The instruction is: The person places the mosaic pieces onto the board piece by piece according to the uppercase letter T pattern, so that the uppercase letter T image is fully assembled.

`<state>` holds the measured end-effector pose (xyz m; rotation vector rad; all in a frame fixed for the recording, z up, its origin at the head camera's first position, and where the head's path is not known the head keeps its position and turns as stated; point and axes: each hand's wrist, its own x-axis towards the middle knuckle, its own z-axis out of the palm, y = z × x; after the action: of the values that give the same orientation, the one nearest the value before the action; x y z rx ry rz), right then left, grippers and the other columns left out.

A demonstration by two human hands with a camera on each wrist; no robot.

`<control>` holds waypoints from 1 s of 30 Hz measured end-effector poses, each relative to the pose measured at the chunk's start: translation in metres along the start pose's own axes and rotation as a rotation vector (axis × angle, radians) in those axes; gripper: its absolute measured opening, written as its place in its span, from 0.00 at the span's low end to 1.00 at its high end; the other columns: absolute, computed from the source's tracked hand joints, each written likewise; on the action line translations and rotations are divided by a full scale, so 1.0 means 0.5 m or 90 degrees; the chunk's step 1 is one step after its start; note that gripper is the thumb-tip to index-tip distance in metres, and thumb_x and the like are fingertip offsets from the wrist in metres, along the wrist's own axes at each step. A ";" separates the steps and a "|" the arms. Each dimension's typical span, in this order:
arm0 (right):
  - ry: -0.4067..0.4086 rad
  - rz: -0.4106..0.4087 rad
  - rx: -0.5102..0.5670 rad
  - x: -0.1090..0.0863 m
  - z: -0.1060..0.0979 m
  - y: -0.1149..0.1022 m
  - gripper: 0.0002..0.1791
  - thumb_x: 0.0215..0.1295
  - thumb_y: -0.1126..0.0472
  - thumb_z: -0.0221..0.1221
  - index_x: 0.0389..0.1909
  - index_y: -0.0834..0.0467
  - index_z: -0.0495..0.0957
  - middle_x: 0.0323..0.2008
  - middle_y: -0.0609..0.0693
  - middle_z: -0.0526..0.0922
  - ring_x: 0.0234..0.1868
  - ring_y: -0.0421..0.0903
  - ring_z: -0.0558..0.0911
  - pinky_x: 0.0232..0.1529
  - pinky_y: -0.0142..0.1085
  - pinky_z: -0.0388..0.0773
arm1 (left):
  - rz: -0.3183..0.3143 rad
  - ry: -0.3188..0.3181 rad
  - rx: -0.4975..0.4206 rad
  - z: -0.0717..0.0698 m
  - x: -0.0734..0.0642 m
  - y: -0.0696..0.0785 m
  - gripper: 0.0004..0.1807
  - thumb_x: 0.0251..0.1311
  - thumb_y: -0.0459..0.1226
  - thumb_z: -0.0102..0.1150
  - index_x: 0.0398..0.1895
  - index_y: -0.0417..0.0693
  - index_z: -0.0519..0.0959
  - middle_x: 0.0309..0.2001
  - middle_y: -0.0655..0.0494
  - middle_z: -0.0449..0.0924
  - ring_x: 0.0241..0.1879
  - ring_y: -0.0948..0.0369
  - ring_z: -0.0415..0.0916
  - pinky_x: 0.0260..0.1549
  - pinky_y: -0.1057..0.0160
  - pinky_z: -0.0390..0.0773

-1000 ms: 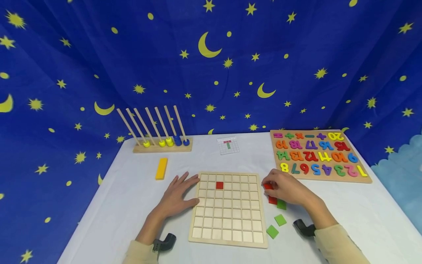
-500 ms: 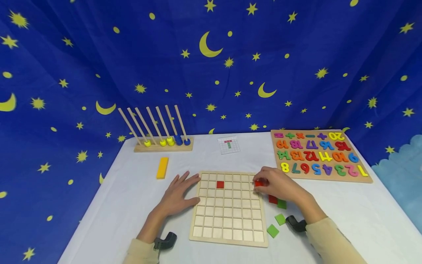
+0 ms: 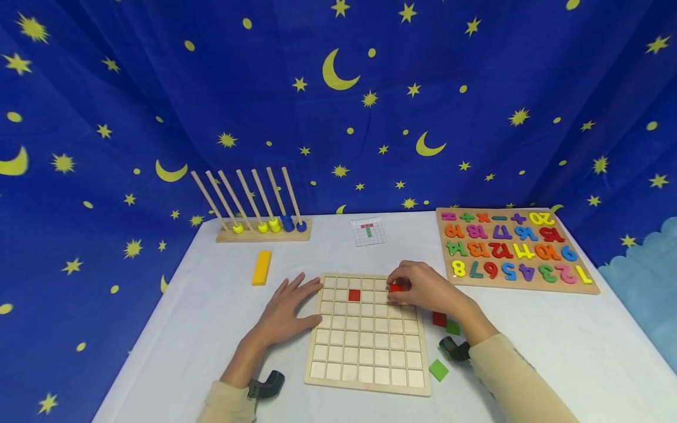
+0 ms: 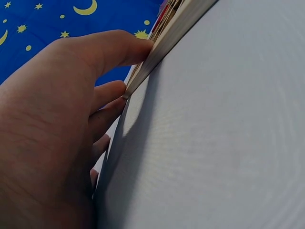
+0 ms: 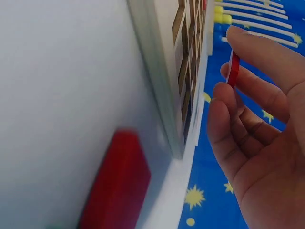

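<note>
My right hand pinches a red square tile between thumb and fingertips, held above the upper right part of the wooden grid board. On that board one red tile sits in a cell of the second row. Fingers spread, my left hand lies at the board's left edge; in the left wrist view its thumb and fingertips touch the board's side. To the right of the board lie another red tile and green tiles, partly hidden by my right arm.
Behind the board lies a small card with a red and green T pattern. A bead abacus stands back left, near a yellow block. A number puzzle board lies back right. A starry curtain hangs behind the table.
My right hand has carried the red tile leftward from the loose tiles to over the board's upper right cells. The left hand has stayed at the board's edge.
</note>
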<state>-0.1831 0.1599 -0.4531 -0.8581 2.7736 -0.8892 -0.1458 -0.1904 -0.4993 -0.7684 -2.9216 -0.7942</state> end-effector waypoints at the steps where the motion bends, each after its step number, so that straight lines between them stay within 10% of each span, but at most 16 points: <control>1: 0.000 -0.005 0.002 0.004 0.003 -0.001 0.14 0.52 0.49 0.72 0.37 0.49 0.85 0.28 0.39 0.76 0.30 0.40 0.72 0.31 0.34 0.73 | -0.002 -0.001 0.000 0.000 0.000 0.000 0.37 0.56 0.57 0.61 0.69 0.57 0.67 0.70 0.66 0.61 0.73 0.55 0.46 0.70 0.49 0.40; 30: -0.081 -0.010 -0.017 0.073 0.047 -0.054 0.15 0.53 0.52 0.71 0.40 0.53 0.85 0.34 0.41 0.76 0.35 0.40 0.72 0.39 0.35 0.74 | -0.015 -0.007 0.014 0.004 0.002 -0.006 0.37 0.56 0.59 0.60 0.69 0.61 0.67 0.70 0.70 0.59 0.73 0.58 0.44 0.71 0.52 0.39</control>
<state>-0.1944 0.1101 -0.4547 -0.9085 2.6790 -0.7731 -0.1479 -0.1914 -0.5022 -0.7399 -2.9489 -0.7600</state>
